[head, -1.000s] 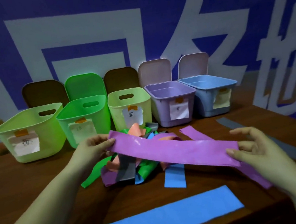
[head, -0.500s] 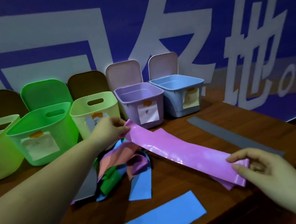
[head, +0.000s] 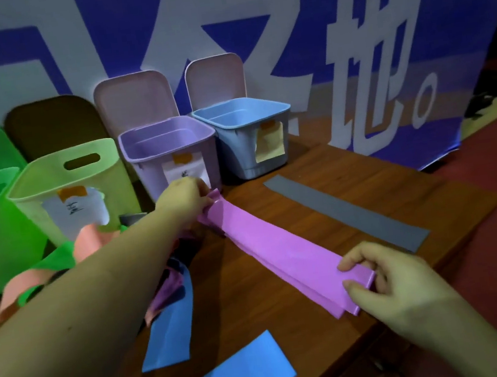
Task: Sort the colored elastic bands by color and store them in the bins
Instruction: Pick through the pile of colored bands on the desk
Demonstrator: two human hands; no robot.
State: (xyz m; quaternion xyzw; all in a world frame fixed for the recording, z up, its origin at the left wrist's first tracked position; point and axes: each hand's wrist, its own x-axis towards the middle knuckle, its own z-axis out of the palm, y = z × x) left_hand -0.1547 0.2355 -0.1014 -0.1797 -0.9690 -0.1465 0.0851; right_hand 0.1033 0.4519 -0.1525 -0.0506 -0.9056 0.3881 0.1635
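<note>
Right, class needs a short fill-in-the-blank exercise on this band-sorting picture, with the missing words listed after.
1. Both hands hold the ends of the ____ band.
2. The left hand is just in front of the ____ bin.
3. The right hand pinches the band's ____ end.
4. The flat band lying alone near the blue bin is ____.

Missing words: purple; purple; near; grey

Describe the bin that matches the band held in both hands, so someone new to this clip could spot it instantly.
Along the back of the wooden table stands a row of open bins. The purple bin is second from the right end, just behind the left hand pinching the purple band. It alone is lilac, between a pale green bin and the blue bin.
</note>
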